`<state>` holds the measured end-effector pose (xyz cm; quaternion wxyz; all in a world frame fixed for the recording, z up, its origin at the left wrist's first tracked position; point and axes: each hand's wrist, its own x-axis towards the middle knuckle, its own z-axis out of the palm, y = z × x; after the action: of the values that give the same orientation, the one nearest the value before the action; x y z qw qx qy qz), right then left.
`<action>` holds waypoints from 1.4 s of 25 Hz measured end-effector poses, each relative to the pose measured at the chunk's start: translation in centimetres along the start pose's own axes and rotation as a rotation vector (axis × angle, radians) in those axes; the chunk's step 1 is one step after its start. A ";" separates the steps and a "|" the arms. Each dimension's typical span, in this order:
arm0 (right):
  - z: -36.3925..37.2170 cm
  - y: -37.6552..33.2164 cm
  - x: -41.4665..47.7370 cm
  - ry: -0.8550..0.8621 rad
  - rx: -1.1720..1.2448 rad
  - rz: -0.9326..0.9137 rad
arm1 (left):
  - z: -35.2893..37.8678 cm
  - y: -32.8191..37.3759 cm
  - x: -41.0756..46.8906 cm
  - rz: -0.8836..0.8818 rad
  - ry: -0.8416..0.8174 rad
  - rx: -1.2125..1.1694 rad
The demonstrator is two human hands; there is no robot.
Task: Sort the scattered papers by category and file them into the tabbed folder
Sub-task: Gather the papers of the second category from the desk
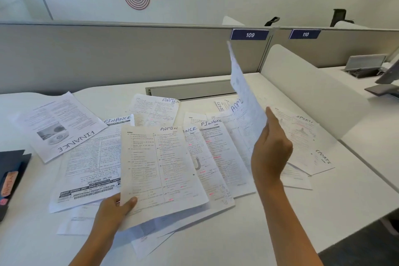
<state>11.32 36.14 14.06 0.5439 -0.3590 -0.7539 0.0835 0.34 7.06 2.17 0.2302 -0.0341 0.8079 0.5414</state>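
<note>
While the sorting is going on, the left hand [114, 205] is pinching an ADMIN sheet [159, 170]; the right hand [269, 151] is lifting another paper [244, 84] beside it; the folder [10, 170], left of the ADMIN sheet, is probably waiting for matched piles.

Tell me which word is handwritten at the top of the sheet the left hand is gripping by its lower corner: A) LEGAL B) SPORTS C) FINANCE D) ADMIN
D: the sheet pinched by the left hand has ADMIN written by hand at its top right, while the right hand lifts a different paper upright.
</note>
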 end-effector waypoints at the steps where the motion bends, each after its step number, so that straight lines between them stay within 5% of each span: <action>1: -0.2 -0.9 -0.7 0.023 0.109 -0.010 | 0.1 0.0 0.0 -0.009 -0.006 -0.005; 4: -0.4 -3.3 -2.5 -0.027 0.374 0.164 | 0.3 0.4 -0.3 -0.010 -0.024 -0.021; 11: 1.8 -2.7 -10.4 -0.652 0.455 0.738 | 0.3 -1.0 0.6 -0.169 -0.041 -0.076; 18: 2.2 -1.5 -14.3 -1.119 0.281 0.513 | 1.1 -0.1 0.2 -0.194 0.008 -0.111; 23: 3.8 3.0 -8.4 -0.875 0.115 0.467 | 0.5 -0.4 -0.3 -0.076 0.000 0.034; 29: 6.9 11.9 -0.9 -0.716 -0.531 0.588 | 0.1 -0.3 -0.3 -0.022 0.001 -0.013; 35: 6.6 14.2 -0.4 -0.608 -0.465 0.589 | -0.2 -0.1 0.8 -0.070 0.010 -0.022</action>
<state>11.95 47.95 3.83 0.1575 -0.6287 -0.7436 0.1643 -0.37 7.03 1.81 0.2446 -0.0674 0.8013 0.5417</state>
